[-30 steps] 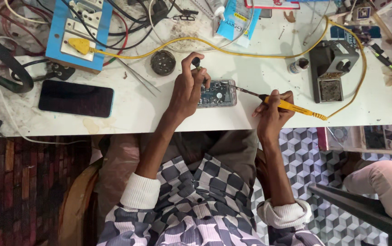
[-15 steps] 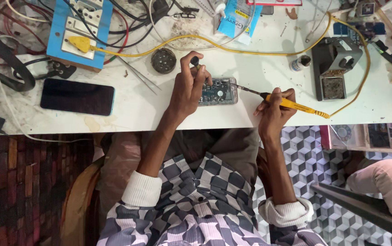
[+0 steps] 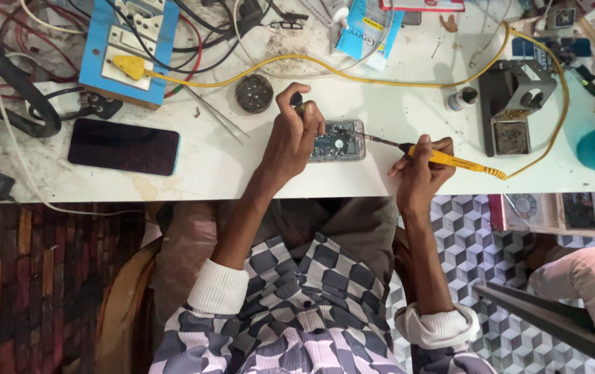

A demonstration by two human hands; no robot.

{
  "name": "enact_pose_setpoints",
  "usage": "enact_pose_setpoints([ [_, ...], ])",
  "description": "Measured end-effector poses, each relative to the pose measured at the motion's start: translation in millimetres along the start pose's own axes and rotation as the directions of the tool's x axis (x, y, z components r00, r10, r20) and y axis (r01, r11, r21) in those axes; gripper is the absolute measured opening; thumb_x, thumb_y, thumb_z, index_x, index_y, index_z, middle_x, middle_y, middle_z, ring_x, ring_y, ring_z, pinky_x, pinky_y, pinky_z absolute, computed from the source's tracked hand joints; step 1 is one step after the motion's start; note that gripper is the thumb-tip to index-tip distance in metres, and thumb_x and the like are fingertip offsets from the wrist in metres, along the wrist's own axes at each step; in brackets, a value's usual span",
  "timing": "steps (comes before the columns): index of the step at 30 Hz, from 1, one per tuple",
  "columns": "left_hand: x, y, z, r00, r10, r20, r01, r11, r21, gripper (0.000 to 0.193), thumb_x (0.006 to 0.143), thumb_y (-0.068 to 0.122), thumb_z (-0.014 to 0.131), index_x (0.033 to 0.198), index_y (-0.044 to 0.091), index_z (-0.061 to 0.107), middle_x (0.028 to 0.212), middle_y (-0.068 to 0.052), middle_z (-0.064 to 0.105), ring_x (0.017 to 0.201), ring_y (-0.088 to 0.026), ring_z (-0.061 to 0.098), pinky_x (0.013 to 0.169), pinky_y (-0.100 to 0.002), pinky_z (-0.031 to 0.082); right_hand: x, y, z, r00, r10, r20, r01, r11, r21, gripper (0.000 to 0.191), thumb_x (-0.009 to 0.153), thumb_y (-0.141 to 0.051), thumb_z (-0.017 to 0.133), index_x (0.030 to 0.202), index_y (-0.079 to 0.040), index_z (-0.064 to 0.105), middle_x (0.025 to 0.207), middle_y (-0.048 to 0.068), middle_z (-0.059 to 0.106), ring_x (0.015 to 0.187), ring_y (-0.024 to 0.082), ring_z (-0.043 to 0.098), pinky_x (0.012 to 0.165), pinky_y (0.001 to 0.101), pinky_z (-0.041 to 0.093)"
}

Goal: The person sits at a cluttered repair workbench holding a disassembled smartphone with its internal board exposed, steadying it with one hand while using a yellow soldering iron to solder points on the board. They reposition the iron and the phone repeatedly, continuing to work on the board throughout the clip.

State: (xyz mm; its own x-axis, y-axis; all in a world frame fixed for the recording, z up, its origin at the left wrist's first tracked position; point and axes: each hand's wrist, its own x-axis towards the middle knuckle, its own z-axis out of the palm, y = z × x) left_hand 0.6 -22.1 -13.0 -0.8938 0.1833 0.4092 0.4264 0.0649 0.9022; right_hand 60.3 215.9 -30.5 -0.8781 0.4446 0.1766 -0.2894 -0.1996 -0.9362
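Left hand (image 3: 290,142) steadied an opened phone (image 3: 337,140) on the worktop (image 3: 228,173); at its 3 o'clock, right hand (image 3: 422,170) fingers closed around a yellow soldering iron (image 3: 449,161).

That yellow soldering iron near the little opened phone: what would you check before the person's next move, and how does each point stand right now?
1. Iron held firmly: ok. The right hand grips the yellow soldering iron like a pen.
2. Tip on the work: ok. The tip reaches the right edge of the opened phone.
3. Phone steadied: ok. The left hand rests on it and pinches a small dark tool.
4. Cord free: ok. The yellow cord loops across the table to the blue socket board, clear of both hands.
5. Iron stand in reach: ok. The grey stand sits to the right.
6. Iron hot: cannot tell.
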Motion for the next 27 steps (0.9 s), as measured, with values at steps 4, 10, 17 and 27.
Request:
enact_pose_setpoints([
  [4,1.2,-0.3,0.0,1.000,0.000,0.010,0.000,1.000,-0.006,0.026,0.116,0.015,0.037,0.136,0.004,0.025,0.077,-0.009,0.058,0.070,-0.019,0.059,0.073,-0.036,0.050,0.7,0.0,2.5,1.000,-0.011,0.008,0.011,1.000,-0.006,0.033,0.112,-0.021,0.064,0.097,-0.008,0.037,0.069,0.005,0.051,0.051,0.014,0.053,0.048,0.0297,0.049],
  [10,0.3,1.8,-0.1,1.000,0.007,0.014,-0.007,1.000,-0.009,0.024,0.117,0.015,0.037,0.134,0.004,0.025,0.076,-0.010,0.057,0.069,-0.020,0.059,0.072,-0.037,0.050,2.2,2.6,-1.9,0.999,0.004,0.040,-0.006,0.998,0.055,0.030,0.112,-0.016,0.062,0.099,-0.009,0.036,0.069,0.005,0.051,0.051,0.013,0.050,0.046,0.0285,0.046],
  [17,-1.2,5.2,-0.6,0.999,0.033,0.029,-0.035,0.997,0.065,0.030,0.117,0.016,0.035,0.140,0.001,0.023,0.078,-0.010,0.061,0.070,-0.021,0.063,0.072,-0.037,0.052,0.4,5.7,-5.3,1.000,-0.005,0.006,0.005,1.000,0.009,0.026,0.113,-0.010,0.057,0.097,-0.010,0.036,0.070,0.004,0.051,0.048,0.011,0.048,0.043,0.0276,0.043],
  [27,-2.5,3.5,1.6,1.000,0.010,-0.002,-0.010,1.000,0.009,0.025,0.117,0.017,0.036,0.135,0.003,0.025,0.078,-0.009,0.058,0.071,-0.020,0.059,0.074,-0.036,0.050,0.6,4.6,-5.9,1.000,0.017,-0.001,-0.017,1.000,0.025,0.026,0.113,-0.011,0.056,0.096,-0.011,0.035,0.066,0.003,0.048,0.047,0.011,0.048,0.042,0.0276,0.043],
])
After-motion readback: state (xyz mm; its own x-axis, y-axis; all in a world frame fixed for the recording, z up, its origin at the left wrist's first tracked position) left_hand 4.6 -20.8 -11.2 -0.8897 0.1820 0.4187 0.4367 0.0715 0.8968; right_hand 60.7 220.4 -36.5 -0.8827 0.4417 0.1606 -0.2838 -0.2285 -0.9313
